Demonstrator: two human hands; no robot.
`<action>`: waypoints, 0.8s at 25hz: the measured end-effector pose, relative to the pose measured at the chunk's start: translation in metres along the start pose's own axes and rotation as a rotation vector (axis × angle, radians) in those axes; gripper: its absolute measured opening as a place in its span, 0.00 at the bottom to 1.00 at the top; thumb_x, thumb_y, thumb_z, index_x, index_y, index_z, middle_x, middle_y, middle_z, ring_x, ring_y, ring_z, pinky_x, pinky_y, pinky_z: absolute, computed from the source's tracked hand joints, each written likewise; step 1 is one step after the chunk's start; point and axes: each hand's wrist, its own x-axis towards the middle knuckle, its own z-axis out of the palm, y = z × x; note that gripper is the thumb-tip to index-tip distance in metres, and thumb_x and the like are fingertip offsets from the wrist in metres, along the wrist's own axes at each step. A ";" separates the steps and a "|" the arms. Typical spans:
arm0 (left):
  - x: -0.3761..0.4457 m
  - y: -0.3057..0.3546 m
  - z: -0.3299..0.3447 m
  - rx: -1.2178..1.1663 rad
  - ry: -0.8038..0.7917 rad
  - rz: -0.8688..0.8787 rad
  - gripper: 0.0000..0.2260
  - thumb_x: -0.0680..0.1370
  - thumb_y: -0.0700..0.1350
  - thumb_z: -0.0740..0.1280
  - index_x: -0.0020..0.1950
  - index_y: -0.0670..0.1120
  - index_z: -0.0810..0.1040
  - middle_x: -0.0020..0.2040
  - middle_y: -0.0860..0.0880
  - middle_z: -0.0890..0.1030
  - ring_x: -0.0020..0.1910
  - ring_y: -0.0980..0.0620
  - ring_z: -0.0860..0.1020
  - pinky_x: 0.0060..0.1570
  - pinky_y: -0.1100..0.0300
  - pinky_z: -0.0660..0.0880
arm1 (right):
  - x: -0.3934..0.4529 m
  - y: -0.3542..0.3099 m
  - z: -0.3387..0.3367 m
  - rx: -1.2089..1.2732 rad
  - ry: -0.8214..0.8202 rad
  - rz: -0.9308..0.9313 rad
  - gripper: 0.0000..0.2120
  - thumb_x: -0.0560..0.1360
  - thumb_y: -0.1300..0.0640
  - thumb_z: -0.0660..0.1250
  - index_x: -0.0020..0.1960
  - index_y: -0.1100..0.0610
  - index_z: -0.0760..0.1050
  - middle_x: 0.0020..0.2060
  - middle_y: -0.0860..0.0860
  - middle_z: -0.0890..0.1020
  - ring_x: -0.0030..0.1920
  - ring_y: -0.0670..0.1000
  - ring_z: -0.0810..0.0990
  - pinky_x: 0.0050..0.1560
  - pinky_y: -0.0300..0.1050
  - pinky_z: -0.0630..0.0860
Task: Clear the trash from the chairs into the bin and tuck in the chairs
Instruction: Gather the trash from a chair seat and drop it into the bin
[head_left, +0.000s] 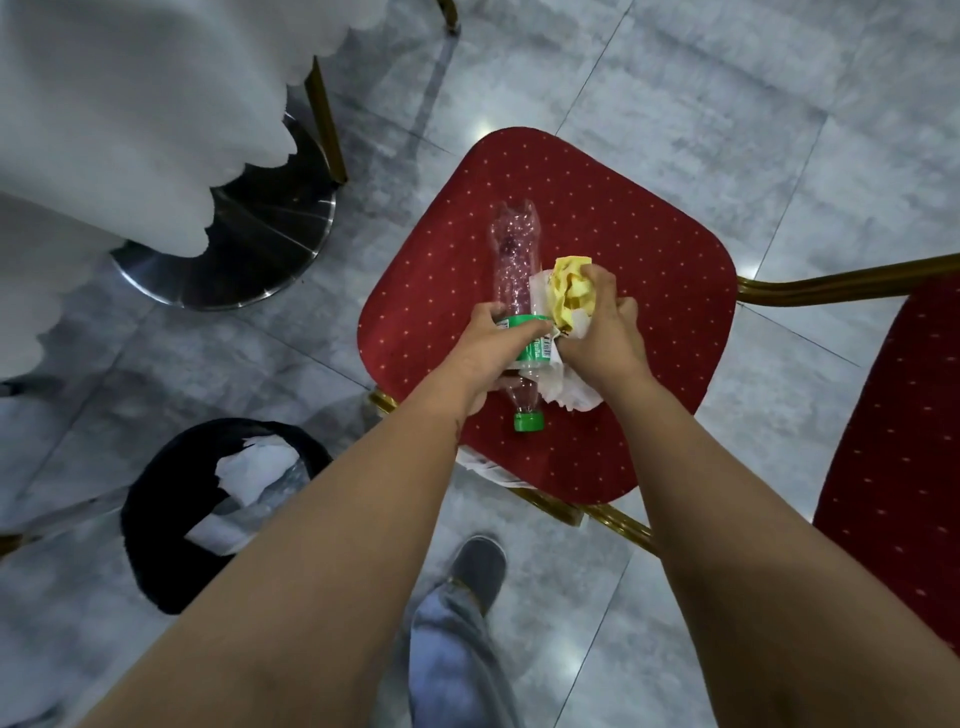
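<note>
Floor space of grey marble tile (727, 130) is lying open around the red gold-dotted padded chair seat (649, 332). Left hand (483, 348) is reaching down, fingers grasping the crushed clear green-labelled plastic bottle (514, 270) lying mid-seat. Right hand (602, 332) is clenching crumpled yellow-and-white paper (569, 291) beside it. Black-lined round bin (156, 509) is standing left of the chair.

The bottle (511, 291) carries a green label (537, 349) whose print is illegible.
</note>
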 end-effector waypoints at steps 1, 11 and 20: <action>0.000 0.000 0.000 -0.014 -0.003 -0.002 0.36 0.70 0.55 0.75 0.73 0.51 0.63 0.65 0.45 0.74 0.60 0.46 0.77 0.54 0.46 0.81 | -0.001 0.000 0.002 0.012 0.011 -0.002 0.36 0.73 0.60 0.68 0.73 0.41 0.57 0.62 0.57 0.67 0.45 0.57 0.77 0.45 0.49 0.75; -0.021 -0.015 -0.021 -0.129 -0.091 -0.021 0.30 0.69 0.56 0.75 0.67 0.54 0.67 0.64 0.46 0.75 0.62 0.46 0.75 0.58 0.45 0.78 | -0.036 -0.004 0.025 0.100 0.046 -0.056 0.33 0.73 0.67 0.64 0.71 0.43 0.61 0.57 0.54 0.73 0.47 0.55 0.77 0.40 0.46 0.72; -0.105 -0.079 -0.139 -0.320 -0.015 -0.032 0.25 0.69 0.53 0.77 0.61 0.54 0.71 0.61 0.44 0.79 0.60 0.43 0.77 0.58 0.43 0.77 | -0.142 -0.082 0.114 0.027 0.008 -0.164 0.34 0.73 0.68 0.65 0.73 0.46 0.61 0.55 0.53 0.69 0.44 0.53 0.74 0.40 0.46 0.71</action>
